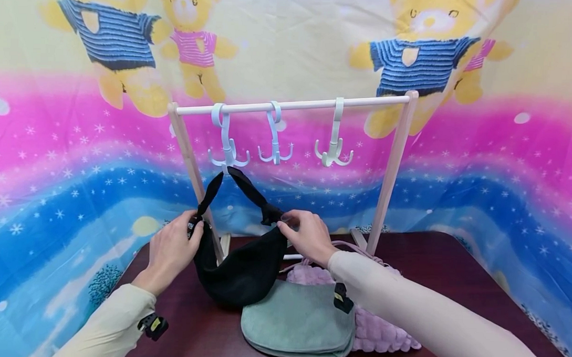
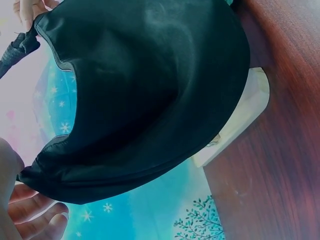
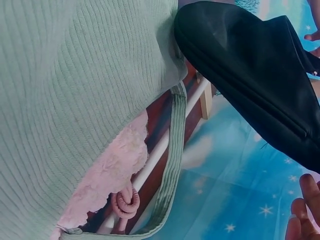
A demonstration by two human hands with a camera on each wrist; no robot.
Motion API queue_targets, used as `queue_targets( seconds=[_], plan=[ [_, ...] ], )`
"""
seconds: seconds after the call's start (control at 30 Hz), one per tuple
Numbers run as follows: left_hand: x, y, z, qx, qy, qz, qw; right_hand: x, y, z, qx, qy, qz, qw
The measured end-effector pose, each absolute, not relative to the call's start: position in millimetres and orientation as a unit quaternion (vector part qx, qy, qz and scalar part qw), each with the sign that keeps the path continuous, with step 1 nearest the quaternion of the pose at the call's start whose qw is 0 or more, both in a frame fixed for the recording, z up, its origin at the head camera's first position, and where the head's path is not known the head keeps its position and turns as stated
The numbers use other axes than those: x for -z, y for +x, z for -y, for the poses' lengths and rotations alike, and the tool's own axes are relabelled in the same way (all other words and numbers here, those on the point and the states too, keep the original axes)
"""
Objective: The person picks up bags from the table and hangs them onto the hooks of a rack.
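Observation:
A black shoulder bag (image 1: 240,271) hangs tilted between both hands, its strap (image 1: 248,186) rising to a peak at the bottom of the leftmost pale blue hook hanger (image 1: 227,151). Whether the strap is caught on a prong, I cannot tell. My left hand (image 1: 174,247) pinches the bag's left upper corner, where the strap joins. At the right upper corner, beside the strap's knot, my right hand (image 1: 308,236) pinches the bag between thumb and fingers. In the left wrist view the bag body (image 2: 150,95) fills the middle, with its curved opening facing left.
A wooden rack with a white rod (image 1: 303,105) carries another pale blue hanger (image 1: 275,146) and a cream one (image 1: 334,148). A green corduroy bag (image 1: 295,320) lies on the dark red table (image 1: 190,333), over a fluffy pink bag (image 1: 384,331). A bear-print cloth (image 1: 290,52) surrounds the table.

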State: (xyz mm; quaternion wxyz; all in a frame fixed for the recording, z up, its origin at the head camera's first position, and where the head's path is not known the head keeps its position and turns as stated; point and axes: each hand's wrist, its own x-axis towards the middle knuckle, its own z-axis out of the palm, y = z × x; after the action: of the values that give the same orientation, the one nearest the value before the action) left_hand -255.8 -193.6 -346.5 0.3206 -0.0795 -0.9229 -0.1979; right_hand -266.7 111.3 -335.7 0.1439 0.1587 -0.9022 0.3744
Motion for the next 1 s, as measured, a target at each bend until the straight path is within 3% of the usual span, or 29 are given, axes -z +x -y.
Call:
queue_targets(
  seconds=[1.0],
  plan=[
    [350,-244,206,0.2,-0.067,0.926,0.313,343,-265,-132,-0.378,0.151,0.904,0.128]
  ],
)
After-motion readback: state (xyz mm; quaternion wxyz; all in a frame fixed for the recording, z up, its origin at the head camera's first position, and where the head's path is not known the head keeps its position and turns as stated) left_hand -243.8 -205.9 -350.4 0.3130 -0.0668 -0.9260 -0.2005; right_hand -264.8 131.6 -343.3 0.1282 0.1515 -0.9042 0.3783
